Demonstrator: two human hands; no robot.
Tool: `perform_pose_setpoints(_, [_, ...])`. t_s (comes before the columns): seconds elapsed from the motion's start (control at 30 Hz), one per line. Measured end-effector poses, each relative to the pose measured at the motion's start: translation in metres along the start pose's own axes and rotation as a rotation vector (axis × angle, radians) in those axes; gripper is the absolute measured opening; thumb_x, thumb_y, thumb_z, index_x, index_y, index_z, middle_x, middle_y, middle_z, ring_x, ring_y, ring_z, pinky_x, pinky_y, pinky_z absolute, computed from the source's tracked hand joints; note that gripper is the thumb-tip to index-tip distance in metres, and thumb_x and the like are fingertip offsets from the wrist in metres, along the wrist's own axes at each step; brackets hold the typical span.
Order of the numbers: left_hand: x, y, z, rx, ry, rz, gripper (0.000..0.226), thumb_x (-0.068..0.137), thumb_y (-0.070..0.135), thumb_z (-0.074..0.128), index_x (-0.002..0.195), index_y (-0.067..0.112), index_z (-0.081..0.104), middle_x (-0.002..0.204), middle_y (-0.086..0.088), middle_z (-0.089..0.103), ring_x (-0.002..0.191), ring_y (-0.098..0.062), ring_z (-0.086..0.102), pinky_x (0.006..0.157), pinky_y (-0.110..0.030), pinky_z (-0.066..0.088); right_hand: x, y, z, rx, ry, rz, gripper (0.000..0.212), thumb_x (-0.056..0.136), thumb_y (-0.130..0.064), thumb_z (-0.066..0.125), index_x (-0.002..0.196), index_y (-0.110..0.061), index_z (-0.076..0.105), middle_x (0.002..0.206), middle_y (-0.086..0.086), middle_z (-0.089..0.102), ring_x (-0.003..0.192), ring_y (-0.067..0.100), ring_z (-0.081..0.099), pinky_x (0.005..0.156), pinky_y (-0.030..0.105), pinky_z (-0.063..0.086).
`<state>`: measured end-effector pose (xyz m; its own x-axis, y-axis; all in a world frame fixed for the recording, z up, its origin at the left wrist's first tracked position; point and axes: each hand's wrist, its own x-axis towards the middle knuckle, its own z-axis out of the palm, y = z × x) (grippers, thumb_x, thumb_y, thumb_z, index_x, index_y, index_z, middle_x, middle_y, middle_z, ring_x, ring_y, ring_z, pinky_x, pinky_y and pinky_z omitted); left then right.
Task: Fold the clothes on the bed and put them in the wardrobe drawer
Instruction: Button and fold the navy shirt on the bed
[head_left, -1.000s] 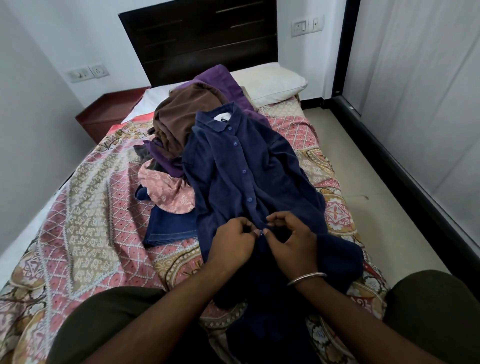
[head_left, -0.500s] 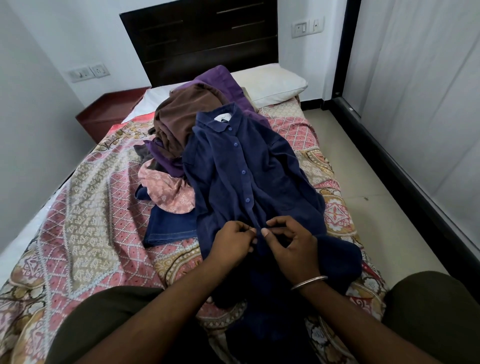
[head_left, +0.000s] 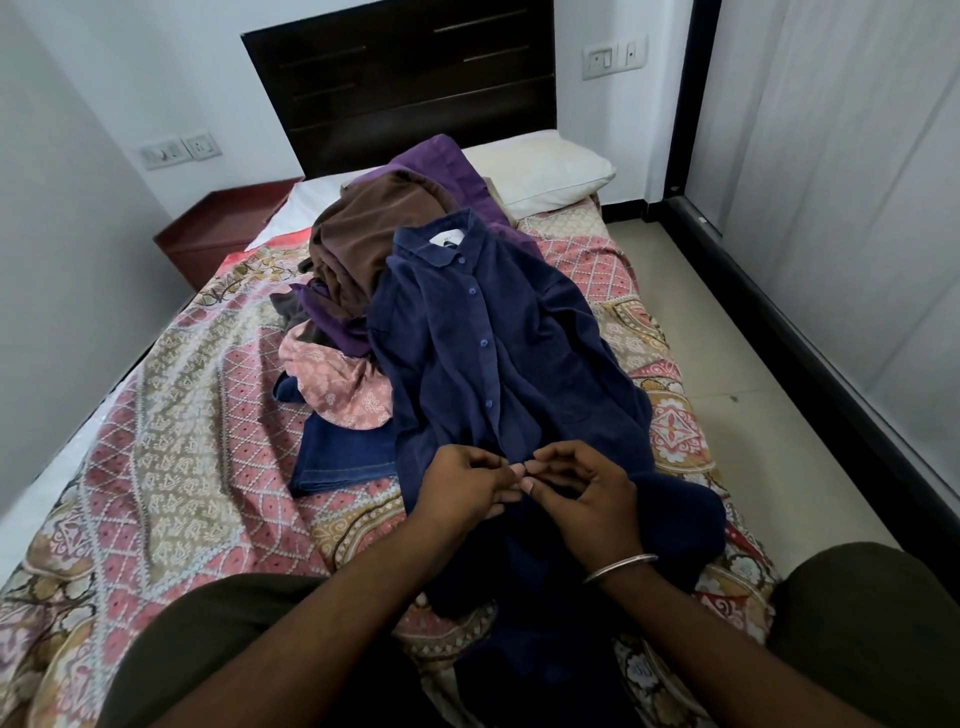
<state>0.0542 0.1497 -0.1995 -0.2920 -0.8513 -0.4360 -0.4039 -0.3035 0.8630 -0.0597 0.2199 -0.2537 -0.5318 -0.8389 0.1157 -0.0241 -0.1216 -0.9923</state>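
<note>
patterned bedspread (head_left: 171, 415), dark headboard (head_left: 400, 78), tiled floor (head_left: 769, 415)

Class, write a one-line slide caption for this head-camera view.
Both hands, left hand and right hand, pinch the front placket of a navy shirt spread over a clothes pile on the bed.

left hand (head_left: 460, 486) + right hand (head_left: 587, 493): fingers pinch navy shirt (head_left: 483, 332) placket | bed (head_left: 171, 395)

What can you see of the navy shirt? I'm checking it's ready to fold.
The navy shirt lies face up, collar toward the headboard, atop the clothes pile. Soft, corduroy-like cloth, white neck label, blue buttons fastened down the front. The left hand and right hand pinch its placket near the lower end. The hem drapes toward the person.
</note>
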Motion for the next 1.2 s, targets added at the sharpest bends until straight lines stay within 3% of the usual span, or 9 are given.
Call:
perform_pose_setpoints(0.1, [0.0,0.001,0.001,0.007,-0.016,0.0,0.009,0.096,0.015,0.062,0.091,0.009,0.066,0.08,-0.003,0.07,0.066,-0.004,0.066,0.055,-0.016,0.05,0.0,0.0,0.0,0.04,-0.003,0.039,0.032,0.069,0.008,0.082,0.086,-0.014,0.066,0.083,0.001,0.075,0.083,0.012,0.073,0.075,0.022,0.058])
perform_pose_setpoints(0.27, [-0.003,0.003,0.004,0.091,-0.055,0.002,0.018,0.102,0.017,0.052,0.085,0.016,0.058,0.081,-0.001,0.063,0.073,-0.005,0.062,0.059,-0.02,0.05,0.002,0.006,0.002,-0.022,0.081,0.078,0.014,0.078,-0.005,0.08,0.079,-0.015,0.069,0.076,-0.002,0.073,0.074,0.008,0.07,0.069,0.02,0.053])
perform_pose_setpoints(0.43, [-0.004,0.004,0.005,0.063,-0.072,-0.036,0.017,0.104,0.017,0.047,0.089,0.019,0.055,0.085,0.001,0.061,0.075,-0.006,0.06,0.059,-0.022,0.049,0.006,0.007,0.0,-0.05,-0.029,0.132,0.019,0.076,-0.005,0.081,0.083,-0.022,0.075,0.081,-0.002,0.076,0.079,0.009,0.072,0.076,0.026,0.058])
perform_pose_setpoints(0.73, [-0.008,0.003,0.002,-0.003,-0.022,-0.003,0.009,0.094,0.022,0.067,0.087,0.015,0.065,0.082,0.003,0.068,0.075,-0.003,0.066,0.053,-0.023,0.054,0.001,0.006,0.001,0.028,-0.028,0.098,0.021,0.074,0.003,0.081,0.088,-0.012,0.077,0.084,0.001,0.077,0.082,0.016,0.073,0.078,0.026,0.058])
perform_pose_setpoints(0.93, [-0.007,0.003,0.0,-0.121,-0.002,-0.147,0.009,0.096,0.012,0.062,0.088,0.014,0.063,0.079,0.0,0.068,0.074,-0.006,0.066,0.056,-0.023,0.051,0.003,0.005,0.001,0.086,-0.064,0.096,0.025,0.068,0.005,0.084,0.085,-0.011,0.074,0.082,0.004,0.075,0.078,0.011,0.071,0.073,0.02,0.056])
perform_pose_setpoints(1.03, [-0.006,0.001,0.0,-0.104,0.005,-0.209,0.019,0.099,0.012,0.057,0.081,0.016,0.062,0.071,0.001,0.065,0.069,-0.004,0.063,0.056,-0.019,0.048,0.003,0.006,0.0,0.095,-0.114,0.125,0.024,0.068,0.003,0.085,0.083,-0.012,0.073,0.081,0.005,0.074,0.078,0.013,0.071,0.074,0.023,0.056])
perform_pose_setpoints(1.2, [-0.005,0.0,0.002,-0.076,0.007,-0.243,0.017,0.1,0.015,0.056,0.084,0.015,0.063,0.069,0.0,0.064,0.067,-0.003,0.062,0.052,-0.016,0.047,0.001,0.012,0.001,0.023,-0.129,0.086,0.02,0.073,0.001,0.082,0.081,-0.014,0.072,0.08,0.006,0.073,0.078,0.016,0.07,0.074,0.026,0.057])
